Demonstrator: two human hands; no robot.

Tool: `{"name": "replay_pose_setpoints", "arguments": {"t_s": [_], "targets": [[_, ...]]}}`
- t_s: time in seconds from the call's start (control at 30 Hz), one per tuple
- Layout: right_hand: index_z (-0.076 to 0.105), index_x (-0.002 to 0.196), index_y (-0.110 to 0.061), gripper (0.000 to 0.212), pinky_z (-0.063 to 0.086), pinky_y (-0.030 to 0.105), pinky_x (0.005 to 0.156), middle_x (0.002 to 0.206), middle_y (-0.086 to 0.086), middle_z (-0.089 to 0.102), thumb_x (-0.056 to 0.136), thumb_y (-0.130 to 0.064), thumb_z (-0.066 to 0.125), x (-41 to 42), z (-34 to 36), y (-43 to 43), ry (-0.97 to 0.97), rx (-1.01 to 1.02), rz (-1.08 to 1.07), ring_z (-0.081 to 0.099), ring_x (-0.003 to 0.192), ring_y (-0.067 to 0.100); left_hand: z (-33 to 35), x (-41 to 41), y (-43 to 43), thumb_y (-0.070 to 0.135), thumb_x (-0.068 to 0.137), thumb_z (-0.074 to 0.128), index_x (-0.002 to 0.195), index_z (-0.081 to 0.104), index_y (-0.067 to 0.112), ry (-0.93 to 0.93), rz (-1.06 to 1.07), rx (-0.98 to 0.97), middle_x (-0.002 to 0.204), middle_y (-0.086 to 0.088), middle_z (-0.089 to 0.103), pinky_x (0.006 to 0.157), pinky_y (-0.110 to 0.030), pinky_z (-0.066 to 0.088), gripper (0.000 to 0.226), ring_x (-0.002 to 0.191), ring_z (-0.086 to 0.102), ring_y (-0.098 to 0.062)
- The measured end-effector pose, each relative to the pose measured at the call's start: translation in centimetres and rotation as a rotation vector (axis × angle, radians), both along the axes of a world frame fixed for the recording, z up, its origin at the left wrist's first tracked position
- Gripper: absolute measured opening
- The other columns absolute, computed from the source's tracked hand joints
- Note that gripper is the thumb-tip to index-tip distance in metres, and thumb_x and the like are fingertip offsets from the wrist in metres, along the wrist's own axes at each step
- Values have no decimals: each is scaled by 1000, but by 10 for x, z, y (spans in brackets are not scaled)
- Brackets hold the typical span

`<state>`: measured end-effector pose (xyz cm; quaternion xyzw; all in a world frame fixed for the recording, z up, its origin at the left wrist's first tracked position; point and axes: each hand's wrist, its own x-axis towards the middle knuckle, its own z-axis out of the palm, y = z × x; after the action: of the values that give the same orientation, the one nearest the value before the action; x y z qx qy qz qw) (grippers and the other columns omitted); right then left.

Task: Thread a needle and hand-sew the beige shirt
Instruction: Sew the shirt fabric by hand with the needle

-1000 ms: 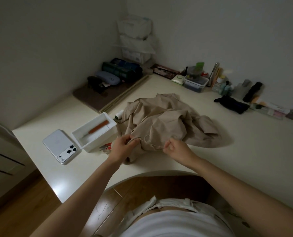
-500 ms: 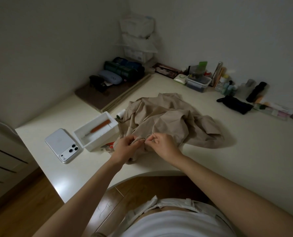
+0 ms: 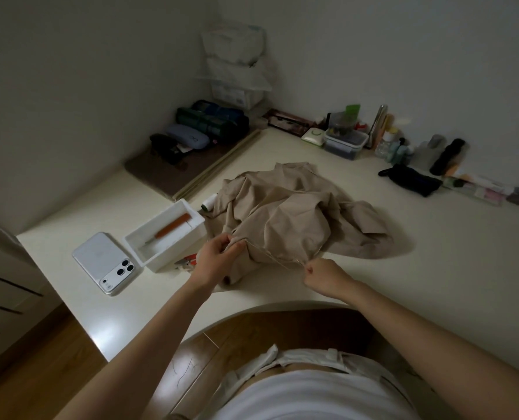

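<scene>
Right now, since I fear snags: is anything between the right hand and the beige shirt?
Nothing visible does. The right hand pinches the thread, which runs bare to the beige shirt, where the left hand pinches the fabric.

Bare desk (image 3: 433, 283) right of the shirt (image 3: 297, 216); a white box (image 3: 165, 237) (phone (image 3: 105, 262) beside it) crowds the left.

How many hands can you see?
2. The left hand pinches the shirt near the white box. The right hand, by the table's near edge, pinches a thread stretched from the shirt. None seem hidden.
</scene>
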<state>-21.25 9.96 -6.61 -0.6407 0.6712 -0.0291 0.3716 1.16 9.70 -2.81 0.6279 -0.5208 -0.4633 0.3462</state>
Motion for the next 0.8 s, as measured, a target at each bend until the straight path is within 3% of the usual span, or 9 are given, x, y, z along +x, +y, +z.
{"name": "replay_pose_setpoints", "arguments": {"t_s": [0.1,0.17,0.23,0.33,0.47,0.57,0.8], "targets": [[61,98,-8,14,48,30,76,94,7,64,93,-14,49,3,5,2,38,-128,30,61,91,22,0,0,-1,28,91,60,86,63,12,6,-7,10,84,-2,62,75,-32,49,17,81,57,-17],[55,116,-11,22,48,19,70,93,0,63,95,-11,49,12,15,4,-49,-291,23,60,81,7,0,0,-2,29,91,61,84,63,13,3,-14,19,85,-3,63,76,-35,50,17,84,58,-20],[54,115,-11,20,38,10,51,70,-12,50,95,-10,51,24,29,5,-195,-385,24,49,54,-3,1,0,-2,29,91,61,86,64,12,-4,-13,26,88,-7,64,79,-40,52,18,88,60,-24],[58,112,-9,20,36,12,47,53,-11,41,93,-16,57,45,40,4,-329,-434,54,46,45,-3,3,-2,0,27,91,61,91,65,7,-19,-12,16,92,-14,65,82,-45,52,21,91,61,-30],[63,108,-10,21,40,9,56,67,-7,55,92,-23,60,67,40,-3,-364,-427,70,49,57,-1,5,-4,2,30,90,62,90,67,8,-36,-58,-12,91,-18,66,79,-46,51,23,87,61,-33],[67,97,-8,16,54,28,75,87,7,68,94,-21,57,72,37,-6,-378,-425,74,63,80,13,6,-3,4,31,91,61,91,66,7,-38,-76,-12,93,-20,65,82,-49,50,25,90,60,-36],[70,89,-7,16,45,17,66,80,4,68,91,-20,61,53,29,-4,-351,-387,73,61,73,10,7,3,4,26,93,58,91,63,3,-36,-36,-11,84,-8,61,70,-32,47,23,79,56,-20]]}}
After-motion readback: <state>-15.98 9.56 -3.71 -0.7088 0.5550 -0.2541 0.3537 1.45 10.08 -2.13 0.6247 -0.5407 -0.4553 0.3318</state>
